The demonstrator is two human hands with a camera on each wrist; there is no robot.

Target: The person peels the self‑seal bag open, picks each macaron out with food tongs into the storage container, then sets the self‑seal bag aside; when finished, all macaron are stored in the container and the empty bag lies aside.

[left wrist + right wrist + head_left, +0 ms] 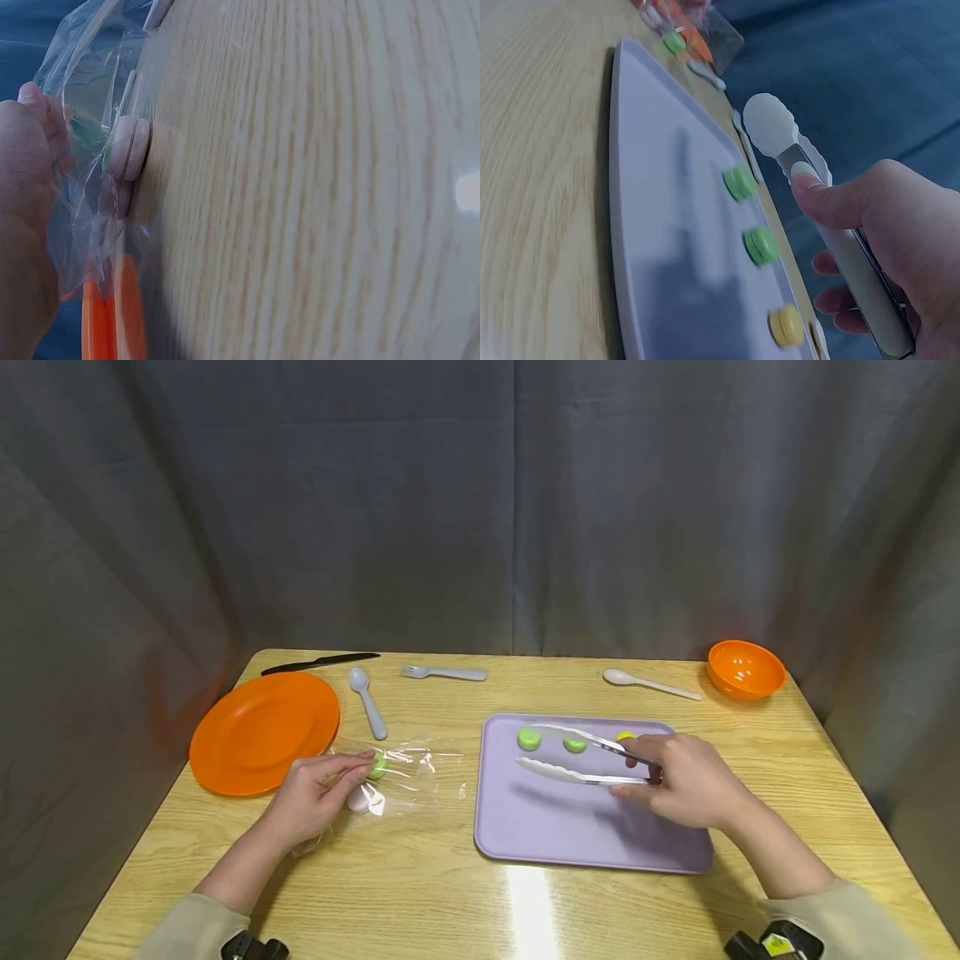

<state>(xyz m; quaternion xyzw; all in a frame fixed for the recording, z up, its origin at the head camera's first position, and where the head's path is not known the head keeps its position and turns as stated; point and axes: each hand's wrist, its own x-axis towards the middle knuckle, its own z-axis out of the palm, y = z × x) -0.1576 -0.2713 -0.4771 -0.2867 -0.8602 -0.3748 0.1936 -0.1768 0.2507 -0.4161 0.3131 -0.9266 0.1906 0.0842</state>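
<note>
My left hand [306, 795] pinches the edge of a clear plastic bag [429, 768] above the table, left of the tray. Inside the bag are a green macaron [378, 767] and a pale macaron [129, 148]. Over the lilac tray [555, 831], my right hand [684, 779] grips a pair of tongs [558, 772]; their white scalloped tips are spread, with nothing between them. Along the tray's far side lie one green macaron [528, 739], another green macaron [575, 747] partly behind the tongs, and a yellow macaron [626, 736] near the right fingers.
An orange plate [262, 731] lies at the left, beside the bag. Behind are a black knife [322, 662], a grey spoon [367, 702], a grey fork [446, 673] and a whitish spoon [651, 683]. An orange bowl [745, 670] stands far right. Grey curtains [450, 510] enclose the table.
</note>
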